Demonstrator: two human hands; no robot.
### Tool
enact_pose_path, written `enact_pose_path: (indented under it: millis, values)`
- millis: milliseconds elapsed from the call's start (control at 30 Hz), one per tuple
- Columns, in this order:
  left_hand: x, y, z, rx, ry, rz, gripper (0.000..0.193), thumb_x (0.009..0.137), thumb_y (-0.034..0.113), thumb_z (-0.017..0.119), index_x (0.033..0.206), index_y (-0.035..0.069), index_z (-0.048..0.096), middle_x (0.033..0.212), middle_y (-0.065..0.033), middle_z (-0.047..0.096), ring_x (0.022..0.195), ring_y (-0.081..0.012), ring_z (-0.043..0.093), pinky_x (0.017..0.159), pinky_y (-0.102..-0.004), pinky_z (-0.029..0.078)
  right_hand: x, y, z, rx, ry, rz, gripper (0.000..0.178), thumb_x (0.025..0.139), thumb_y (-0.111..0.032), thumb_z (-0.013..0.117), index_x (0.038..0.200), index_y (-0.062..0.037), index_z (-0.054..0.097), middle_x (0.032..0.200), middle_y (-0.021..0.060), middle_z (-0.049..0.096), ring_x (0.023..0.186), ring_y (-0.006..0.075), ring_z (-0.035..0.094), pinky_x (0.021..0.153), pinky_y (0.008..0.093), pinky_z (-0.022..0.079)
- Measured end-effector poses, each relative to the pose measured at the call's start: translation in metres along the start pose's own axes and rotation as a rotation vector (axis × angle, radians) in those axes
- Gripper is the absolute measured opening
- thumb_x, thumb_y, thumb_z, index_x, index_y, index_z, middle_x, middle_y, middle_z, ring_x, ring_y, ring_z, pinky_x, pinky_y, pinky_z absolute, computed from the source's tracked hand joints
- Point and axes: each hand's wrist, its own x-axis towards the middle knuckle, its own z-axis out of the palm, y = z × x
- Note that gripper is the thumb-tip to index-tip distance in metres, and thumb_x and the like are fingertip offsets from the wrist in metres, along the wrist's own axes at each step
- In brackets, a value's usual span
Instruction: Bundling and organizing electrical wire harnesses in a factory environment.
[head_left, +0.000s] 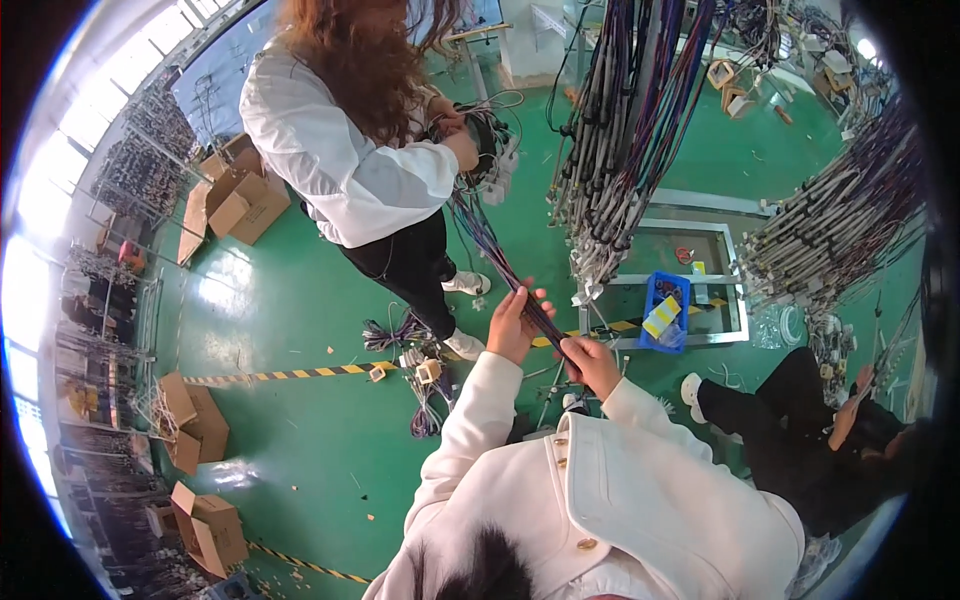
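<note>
A dark wire harness (487, 240), a bundle of purple and black wires, stretches from a co-worker in a white top down to me. My left hand (514, 326) is around the bundle, its thumb on the wires and some fingertips showing on the far side. Close to its lower end, my right hand (592, 364) grips the same bundle with the fingers closed. The co-worker's hands (458, 135) hold the other end, where grey cables and white connectors (497, 180) hang in a cluster. The wire ends inside my right hand are hidden.
Thick bunches of hanging cables (610, 150) and more cables (830, 220) are ahead and right. A blue bin (664, 312) sits by a metal frame (742, 290). Harnesses (425, 385) lie on the green floor. Another person (800, 420) crouches right; cardboard boxes (245, 205) stand left.
</note>
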Motion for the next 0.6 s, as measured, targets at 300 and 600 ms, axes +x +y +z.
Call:
enact_pose_path:
  millis: [300,600]
  values:
    - [-0.003,0.002,0.005,0.056,-0.004,0.022,0.025,0.093,0.022,0.041,0.109,0.004,0.047,0.074,-0.0018,0.047,0.066,-0.0152,0.050,0.065,-0.0316,0.046,0.005,-0.005,0.005,-0.043,-0.057,-0.039,0.034,0.090,-0.033,0.044,0.089,-0.0034,0.059,0.053,-0.0001,0.050,0.040,0.0046,0.039,0.037,0.0197,0.027]
    - [-0.004,0.017,0.012,-0.027,-0.033,0.069,0.020,0.093,0.022,0.041,0.105,0.008,0.049,0.065,0.0040,0.037,0.055,-0.0066,0.034,0.053,-0.0221,0.032,0.015,0.023,-0.010,0.114,-0.371,-0.046,0.035,0.092,-0.032,0.042,0.099,-0.0013,0.057,0.066,0.0022,0.057,0.062,0.0094,0.055,0.060,0.0224,0.045]
